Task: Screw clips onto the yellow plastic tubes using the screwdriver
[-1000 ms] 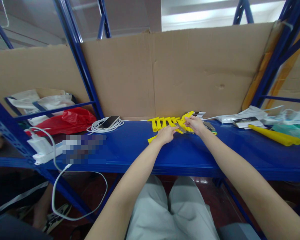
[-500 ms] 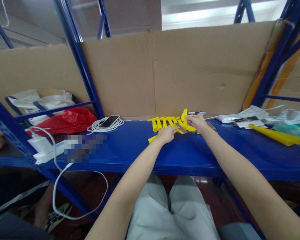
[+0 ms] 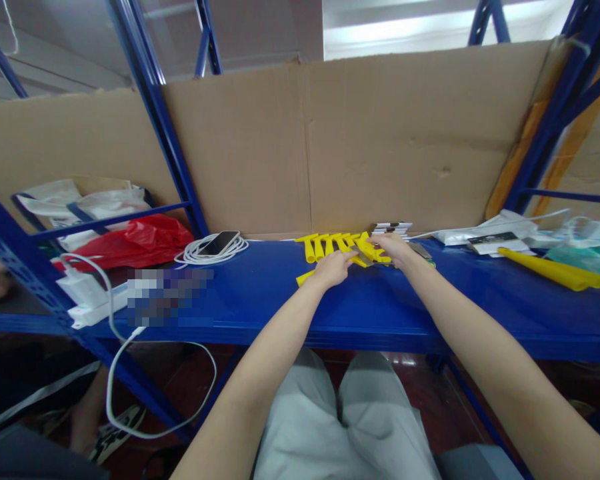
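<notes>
On the blue shelf [image 3: 270, 287], several yellow plastic pieces [image 3: 325, 248] with tube-like ends stand in a row. Just in front of them, my left hand [image 3: 333, 268] is closed on a yellow piece with a flat grey blade [image 3: 364, 253], its handle end [image 3: 305, 277] showing below the wrist. My right hand [image 3: 393, 248] is closed on a flat yellow plastic piece [image 3: 364, 240], held low against the grey blade. More yellow parts [image 3: 381, 256] lie beneath the right fingers, partly hidden. Fingertip detail is small and partly covered.
Behind my right hand is a stack of white-and-black cards [image 3: 395, 228]. Grey flat pieces [image 3: 421, 252] lie beside that wrist. Left are a phone [image 3: 220, 243] on a coiled white cable and a power strip [image 3: 100, 305]. Rolled yellow sheet [image 3: 550, 269] lies right; cardboard [image 3: 380, 147] stands behind.
My right hand has lowered the yellow piece, which stood upright before and now lies tilted near the blade. The card stack shows more. My left hand has barely moved.
</notes>
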Demonstrator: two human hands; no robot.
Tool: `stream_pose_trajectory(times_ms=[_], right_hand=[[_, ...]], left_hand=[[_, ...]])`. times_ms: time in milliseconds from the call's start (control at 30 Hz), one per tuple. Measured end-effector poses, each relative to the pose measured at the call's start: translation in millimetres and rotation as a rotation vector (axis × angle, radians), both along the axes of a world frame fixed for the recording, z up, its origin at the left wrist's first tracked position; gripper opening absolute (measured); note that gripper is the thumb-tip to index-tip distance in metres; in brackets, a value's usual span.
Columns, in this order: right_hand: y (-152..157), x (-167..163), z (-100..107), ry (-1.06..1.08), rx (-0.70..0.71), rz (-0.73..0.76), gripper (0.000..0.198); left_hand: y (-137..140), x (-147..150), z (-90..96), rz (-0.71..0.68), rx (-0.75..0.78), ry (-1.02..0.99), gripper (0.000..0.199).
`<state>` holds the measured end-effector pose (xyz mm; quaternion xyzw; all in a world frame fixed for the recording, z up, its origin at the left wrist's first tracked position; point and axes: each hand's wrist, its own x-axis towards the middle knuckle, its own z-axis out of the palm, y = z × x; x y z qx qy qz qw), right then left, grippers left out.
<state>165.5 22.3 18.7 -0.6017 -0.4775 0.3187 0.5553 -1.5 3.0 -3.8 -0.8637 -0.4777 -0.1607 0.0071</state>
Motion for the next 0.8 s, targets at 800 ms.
stream_pose_trajectory(times_ms=[800], right_hand=[[-4.9, -8.6, -4.0, -0.112, -0.046, 0.126, 0.014]], left_hand=[[0.3, 1.2, -2.4, 0.052, -0.006, -0.057, 0.06]])
